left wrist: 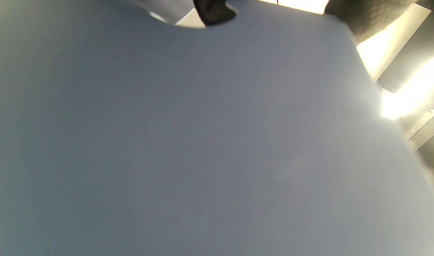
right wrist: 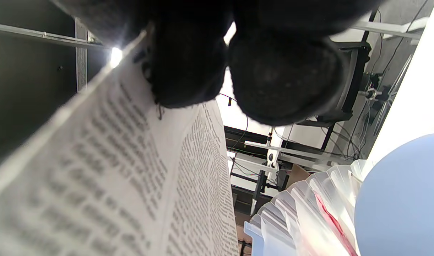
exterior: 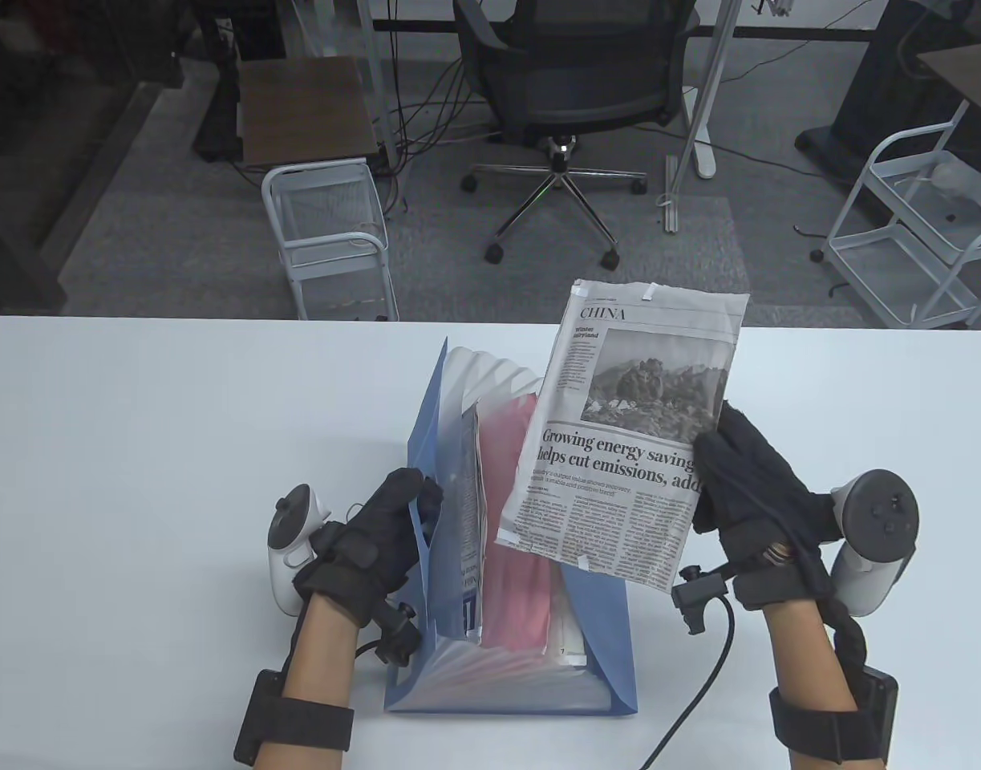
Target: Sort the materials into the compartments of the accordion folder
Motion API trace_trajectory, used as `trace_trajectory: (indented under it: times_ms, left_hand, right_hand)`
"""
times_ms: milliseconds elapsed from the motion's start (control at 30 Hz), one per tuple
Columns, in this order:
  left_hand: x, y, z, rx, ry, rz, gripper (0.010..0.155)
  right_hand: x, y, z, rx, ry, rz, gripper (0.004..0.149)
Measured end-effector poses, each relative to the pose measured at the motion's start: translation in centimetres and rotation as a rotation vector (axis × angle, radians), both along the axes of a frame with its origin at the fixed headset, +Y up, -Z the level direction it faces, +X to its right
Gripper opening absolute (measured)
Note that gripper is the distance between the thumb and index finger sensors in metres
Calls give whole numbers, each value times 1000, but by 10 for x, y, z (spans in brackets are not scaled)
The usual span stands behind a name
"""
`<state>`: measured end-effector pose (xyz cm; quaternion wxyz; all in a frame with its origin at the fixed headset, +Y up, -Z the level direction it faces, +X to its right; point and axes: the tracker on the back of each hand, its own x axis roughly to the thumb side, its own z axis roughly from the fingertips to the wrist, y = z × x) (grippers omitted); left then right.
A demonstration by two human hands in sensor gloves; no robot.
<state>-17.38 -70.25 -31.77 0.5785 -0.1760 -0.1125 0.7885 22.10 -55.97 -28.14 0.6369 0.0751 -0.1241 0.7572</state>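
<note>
With our left hand (exterior: pixel 367 545) we gripped the folder's (exterior: pixel 610 642) left cover near its top edge, fingers hooked over it, holding the pleats fanned open on the table (exterior: pixel 137 449). The left wrist view showed only that blue cover up close. Inside the folder, a printed booklet (exterior: pixel 468 513) already stood in a left compartment and a red sheet (exterior: pixel 512 561) in one just right of it, so we judged part of the sorting done. Above the folder's right half, our right hand (exterior: pixel 747 489) pinched the newspaper (exterior: pixel 618 433) by its right edge, clear of the pleats. Which compartment it hung over, we could not tell. We judged that the newspaper still had to go in.
</note>
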Motion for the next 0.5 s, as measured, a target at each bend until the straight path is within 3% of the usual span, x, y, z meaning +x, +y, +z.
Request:
trace_trajectory:
  times_ms: [500]
  left_hand:
    - [-2, -2, 1, 0, 1, 39, 68]
  right_hand:
    - [-45, -2, -3, -40, 68, 201, 51]
